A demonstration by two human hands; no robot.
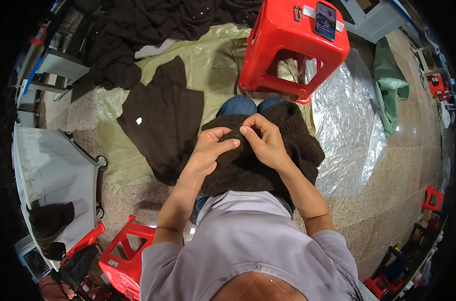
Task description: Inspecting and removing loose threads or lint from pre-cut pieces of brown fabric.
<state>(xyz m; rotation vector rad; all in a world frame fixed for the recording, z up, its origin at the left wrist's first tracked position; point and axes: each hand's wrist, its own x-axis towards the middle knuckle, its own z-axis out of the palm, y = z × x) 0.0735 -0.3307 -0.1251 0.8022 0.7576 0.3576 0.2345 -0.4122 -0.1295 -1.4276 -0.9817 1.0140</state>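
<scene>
A dark brown knitted garment (300, 143) lies bunched across my lap, over my jeans-clad knees. My left hand (206, 153) grips a fold of this knit between thumb and fingers. Close beside it, my right hand (268, 145) is closed in a pinch, thumb against forefinger, right at the fabric. Whatever sits between those fingertips is too small to make out. The two hands nearly meet over the middle of the garment.
Another dark brown knit piece (162, 115) with a white spot lies on yellowish plastic sheeting (112, 165). More dark garments (132, 30) are heaped behind it. Ahead stands a red stool (283, 30) with a phone (325, 21) on top. Clear plastic (338, 150) covers floor at right.
</scene>
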